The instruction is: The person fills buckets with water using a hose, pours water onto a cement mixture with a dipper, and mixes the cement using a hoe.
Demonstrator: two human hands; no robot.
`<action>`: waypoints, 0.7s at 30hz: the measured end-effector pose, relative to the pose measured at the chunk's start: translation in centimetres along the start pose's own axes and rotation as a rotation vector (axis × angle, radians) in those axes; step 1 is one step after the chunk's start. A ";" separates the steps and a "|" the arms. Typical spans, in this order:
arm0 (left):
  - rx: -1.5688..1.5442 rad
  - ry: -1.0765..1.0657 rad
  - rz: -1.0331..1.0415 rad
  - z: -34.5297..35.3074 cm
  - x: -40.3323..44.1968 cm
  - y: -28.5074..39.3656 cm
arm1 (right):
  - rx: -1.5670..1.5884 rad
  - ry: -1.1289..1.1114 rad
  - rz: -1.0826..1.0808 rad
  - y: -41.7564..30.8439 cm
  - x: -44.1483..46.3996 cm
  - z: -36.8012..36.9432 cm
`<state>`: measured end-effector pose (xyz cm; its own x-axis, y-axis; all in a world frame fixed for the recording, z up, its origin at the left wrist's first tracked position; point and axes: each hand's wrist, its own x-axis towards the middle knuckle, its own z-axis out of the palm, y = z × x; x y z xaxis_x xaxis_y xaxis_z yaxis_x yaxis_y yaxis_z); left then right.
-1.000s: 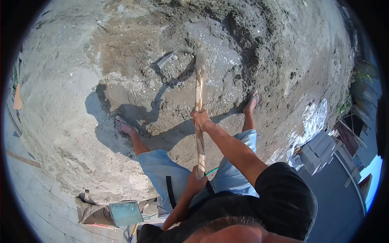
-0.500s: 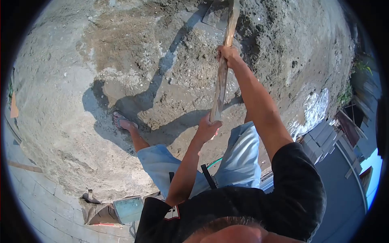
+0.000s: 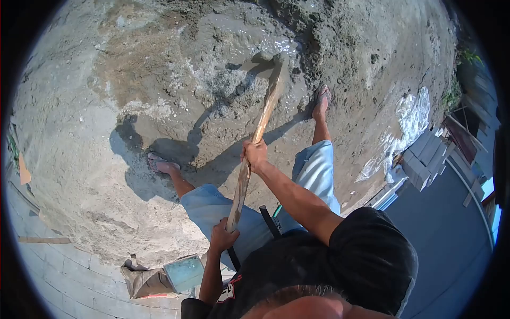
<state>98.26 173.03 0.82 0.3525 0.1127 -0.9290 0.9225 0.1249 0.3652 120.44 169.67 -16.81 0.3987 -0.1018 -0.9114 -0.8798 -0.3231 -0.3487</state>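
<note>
Head: muddy ground (image 3: 212,58) beside paving (image 3: 64,276)

Harsh sunlight casts a crisp shadow (image 3: 139,181) while fisheye edges bow into black

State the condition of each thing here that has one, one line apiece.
Wooden handle, slanted, gripped in both hands
Left hand, closed around its near end
Right hand, closed farther along it
Mud, wet, shiny in patches
Plastic sheet, crumpled
Grey blocks, stacked
</note>
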 end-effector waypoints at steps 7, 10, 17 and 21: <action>0.044 -0.055 0.190 3.6 16.2 7.6 | -0.191 0.287 -0.276 -15.6 12.4 -6.0; 0.077 -0.050 0.221 3.3 17.2 8.3 | -0.154 0.242 -0.146 -13.3 16.1 -6.0; 0.337 0.072 -0.101 -2.6 3.2 3.3 | 0.034 0.099 0.191 0.4 6.0 -1.5; 0.208 0.098 -0.189 -2.9 -2.1 1.3 | 0.024 -0.006 0.179 3.4 0.9 1.3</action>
<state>98.28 175.83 3.41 0.1642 0.2028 -0.9654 0.9863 -0.0506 0.1571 117.52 169.74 -19.11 0.2335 -0.1501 -0.9607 -0.9425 -0.2778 -0.1857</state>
